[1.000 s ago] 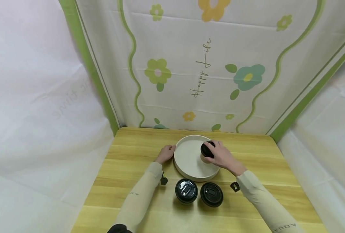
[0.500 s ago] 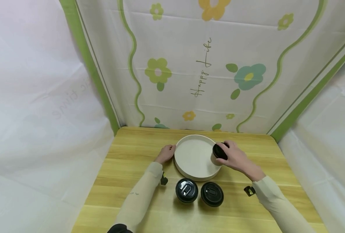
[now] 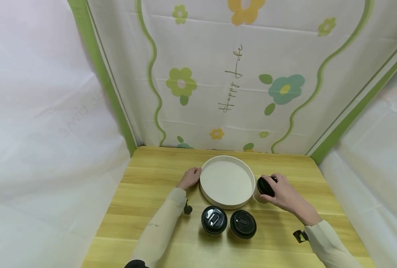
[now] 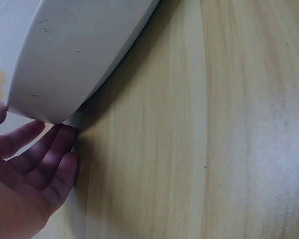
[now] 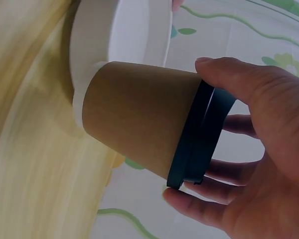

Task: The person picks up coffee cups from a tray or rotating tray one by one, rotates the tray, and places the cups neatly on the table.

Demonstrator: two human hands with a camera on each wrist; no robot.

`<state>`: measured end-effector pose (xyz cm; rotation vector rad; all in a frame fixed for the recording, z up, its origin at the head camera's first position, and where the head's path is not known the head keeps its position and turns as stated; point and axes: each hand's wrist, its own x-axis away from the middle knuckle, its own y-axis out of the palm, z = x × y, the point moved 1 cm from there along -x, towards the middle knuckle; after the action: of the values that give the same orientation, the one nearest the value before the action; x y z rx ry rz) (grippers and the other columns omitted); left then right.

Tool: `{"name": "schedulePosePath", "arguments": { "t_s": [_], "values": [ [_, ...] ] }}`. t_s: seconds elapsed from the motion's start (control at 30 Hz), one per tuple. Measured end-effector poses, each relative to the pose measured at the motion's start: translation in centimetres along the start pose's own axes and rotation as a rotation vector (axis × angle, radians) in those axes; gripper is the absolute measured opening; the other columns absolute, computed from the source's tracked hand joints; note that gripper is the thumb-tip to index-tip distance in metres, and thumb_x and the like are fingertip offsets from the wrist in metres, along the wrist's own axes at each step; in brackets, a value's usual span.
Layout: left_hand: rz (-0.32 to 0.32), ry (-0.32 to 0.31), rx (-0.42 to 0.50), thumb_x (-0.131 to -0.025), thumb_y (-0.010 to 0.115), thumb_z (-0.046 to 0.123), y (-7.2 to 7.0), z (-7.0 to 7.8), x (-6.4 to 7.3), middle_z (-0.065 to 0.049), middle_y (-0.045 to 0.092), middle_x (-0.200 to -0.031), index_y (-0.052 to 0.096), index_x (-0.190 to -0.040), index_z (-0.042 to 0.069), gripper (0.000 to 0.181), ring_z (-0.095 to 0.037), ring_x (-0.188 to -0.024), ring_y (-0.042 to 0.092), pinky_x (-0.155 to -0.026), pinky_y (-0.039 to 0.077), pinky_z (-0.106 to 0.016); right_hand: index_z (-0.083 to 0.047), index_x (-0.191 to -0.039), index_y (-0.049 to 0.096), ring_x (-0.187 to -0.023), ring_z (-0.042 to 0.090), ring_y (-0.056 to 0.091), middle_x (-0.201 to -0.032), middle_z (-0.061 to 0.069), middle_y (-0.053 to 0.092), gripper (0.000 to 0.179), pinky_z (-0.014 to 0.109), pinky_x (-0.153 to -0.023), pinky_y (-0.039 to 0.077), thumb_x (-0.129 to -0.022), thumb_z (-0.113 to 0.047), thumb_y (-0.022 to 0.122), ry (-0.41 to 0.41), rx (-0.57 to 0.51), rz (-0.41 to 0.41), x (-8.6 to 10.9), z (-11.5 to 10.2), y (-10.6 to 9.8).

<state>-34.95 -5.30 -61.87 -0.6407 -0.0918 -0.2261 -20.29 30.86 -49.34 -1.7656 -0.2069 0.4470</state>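
A paper coffee cup [image 5: 134, 119] with a brown sleeve and a black lid [image 5: 197, 134] is in my right hand [image 3: 283, 193], just right of the round tray. Fingers and thumb grip it around the lid. In the right wrist view its white base is close over the table, beside the tray wall. My left hand [image 3: 189, 178] holds the left rim of the white round tray [image 3: 226, 182]. The left wrist view shows its bent fingers [image 4: 62, 144] against the tray's side and the thumb tip at the rim. Nothing stands inside the tray.
Two more black-lidded cups stand in front of the tray: a left cup [image 3: 214, 220] and a right cup [image 3: 243, 224]. The wooden table [image 3: 144, 178] ends at a white curtain [image 3: 201, 111] printed with flowers, and white sheets hang at both sides.
My right hand has carried the cup rightward, out from over the tray, past its rim and down beside it. The left hand stays at the tray's rim.
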Motion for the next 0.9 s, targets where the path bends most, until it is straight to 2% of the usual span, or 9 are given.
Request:
{"name": "schedulePosePath", "arguments": {
  "t_s": [0.27,0.4,0.67,0.77,0.9],
  "values": [
    [0.010,-0.015,0.012,-0.104,0.038,0.048,0.3,-0.2,-0.2,-0.009,0.064,-0.096,0.064,-0.103,0.011,0.045,-0.021,-0.082,0.055,-0.071,0.045,-0.031,-0.006,-0.136,0.055,-0.106,0.047,0.053,-0.118,0.032,0.052,0.068,0.055,-0.075,0.053,-0.080,-0.034,0.081,0.016,0.059,-0.026,2.1,0.5,0.8],
    [0.002,-0.016,0.018,-0.104,0.039,0.047,0.4,-0.3,-0.1,-0.011,0.063,-0.095,0.064,-0.100,0.011,0.044,-0.022,-0.083,0.056,-0.073,0.046,-0.033,-0.007,-0.135,0.056,-0.106,0.047,0.052,-0.117,0.031,0.052,0.069,0.052,-0.069,0.054,-0.078,-0.033,0.082,0.045,0.026,-0.035,3.3,0.4,1.7],
    [0.009,-0.010,0.018,-0.104,0.038,0.048,0.5,0.2,0.2,-0.012,0.066,-0.103,0.065,-0.110,0.009,0.048,-0.022,-0.087,0.057,-0.077,0.048,-0.036,-0.009,-0.133,0.055,-0.105,0.048,0.050,-0.117,0.032,0.050,0.068,0.048,-0.060,0.053,-0.075,-0.031,0.084,0.095,-0.019,-0.075,5.0,-0.2,2.3],
    [0.014,-0.005,0.015,-0.104,0.037,0.048,0.4,0.4,0.3,-0.012,0.065,-0.101,0.065,-0.108,0.008,0.048,-0.022,-0.085,0.057,-0.076,0.047,-0.036,-0.009,-0.132,0.054,-0.103,0.045,0.051,-0.115,0.031,0.050,0.069,0.046,-0.062,0.053,-0.075,-0.032,0.084,0.113,-0.035,-0.122,5.4,-0.5,2.2],
    [0.019,-0.011,0.022,-0.104,0.037,0.047,0.4,0.4,0.4,-0.012,0.066,-0.108,0.065,-0.114,0.008,0.049,-0.022,-0.089,0.058,-0.079,0.049,-0.037,-0.006,-0.134,0.051,-0.100,0.041,0.051,-0.114,0.030,0.049,0.075,0.046,-0.066,0.052,-0.074,-0.036,0.085,0.144,-0.055,-0.219,5.6,-1.0,2.1]
  ]
}}
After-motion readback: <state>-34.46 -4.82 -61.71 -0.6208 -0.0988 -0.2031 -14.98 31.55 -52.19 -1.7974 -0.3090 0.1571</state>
